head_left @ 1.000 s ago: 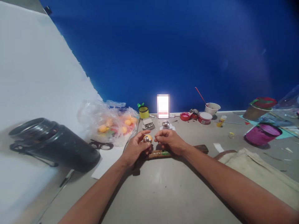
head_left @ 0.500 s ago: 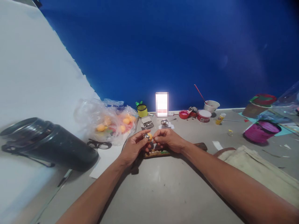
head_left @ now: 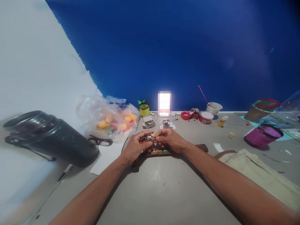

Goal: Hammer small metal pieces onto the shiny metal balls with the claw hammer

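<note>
My left hand (head_left: 135, 147) and my right hand (head_left: 170, 140) meet over the grey table, fingers pinched together on a small orange ball partly covered in shiny silver pieces (head_left: 150, 137). Both hands are closed round it. Just beneath them lies a flat wooden piece with green and brown marks (head_left: 161, 152). Behind the hands a second silver-covered ball (head_left: 166, 122) sits on a small white stand, and a little box of silver pieces (head_left: 149, 123) lies to its left.
A black bin (head_left: 53, 140) lies on its side at the left beside scissors (head_left: 99, 141) and a plastic bag of orange balls (head_left: 112, 120). Paint pots (head_left: 205, 117), a white cup (head_left: 213, 108), a magenta pot (head_left: 262, 135) and a beige cloth (head_left: 257, 175) sit at the right.
My hands have lifted slightly and closed in on the ball; it has turned so the silver side shows more. The view shifted a little.
</note>
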The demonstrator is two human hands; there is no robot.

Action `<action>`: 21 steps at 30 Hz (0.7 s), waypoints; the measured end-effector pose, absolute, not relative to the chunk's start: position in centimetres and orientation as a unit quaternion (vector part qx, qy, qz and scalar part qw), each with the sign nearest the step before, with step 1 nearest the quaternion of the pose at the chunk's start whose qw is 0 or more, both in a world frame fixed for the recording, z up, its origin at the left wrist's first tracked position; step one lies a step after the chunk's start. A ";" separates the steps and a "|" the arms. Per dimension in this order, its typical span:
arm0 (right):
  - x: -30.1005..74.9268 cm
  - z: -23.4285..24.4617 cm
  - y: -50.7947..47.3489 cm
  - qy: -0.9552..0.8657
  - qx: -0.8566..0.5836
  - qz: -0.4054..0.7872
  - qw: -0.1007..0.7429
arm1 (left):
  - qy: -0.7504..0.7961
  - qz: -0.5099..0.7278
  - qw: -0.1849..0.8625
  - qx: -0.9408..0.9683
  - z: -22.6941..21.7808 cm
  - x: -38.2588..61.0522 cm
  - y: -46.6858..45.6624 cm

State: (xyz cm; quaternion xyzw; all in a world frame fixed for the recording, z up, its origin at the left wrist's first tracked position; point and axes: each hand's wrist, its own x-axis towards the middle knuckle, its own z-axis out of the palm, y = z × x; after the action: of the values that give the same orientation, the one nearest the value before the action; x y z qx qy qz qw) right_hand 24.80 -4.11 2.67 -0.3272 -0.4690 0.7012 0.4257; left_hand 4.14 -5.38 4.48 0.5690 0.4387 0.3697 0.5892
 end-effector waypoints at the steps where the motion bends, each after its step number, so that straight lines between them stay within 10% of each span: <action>1: 24.8 2.7 -4.1 -0.469 -0.328 0.701 0.424 | 0.438 0.370 0.588 0.571 4.5 4.1 -5.4; 21: 24.2 3.2 -4.7 -0.513 -0.362 0.646 0.433 | 0.477 0.386 0.577 0.539 5.1 4.7 -6.0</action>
State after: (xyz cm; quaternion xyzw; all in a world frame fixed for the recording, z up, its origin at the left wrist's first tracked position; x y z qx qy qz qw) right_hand 24.17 -4.74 3.15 -0.3619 -0.5132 0.6464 0.4333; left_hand 4.75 -5.98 5.12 0.5387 0.4770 0.3857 0.5774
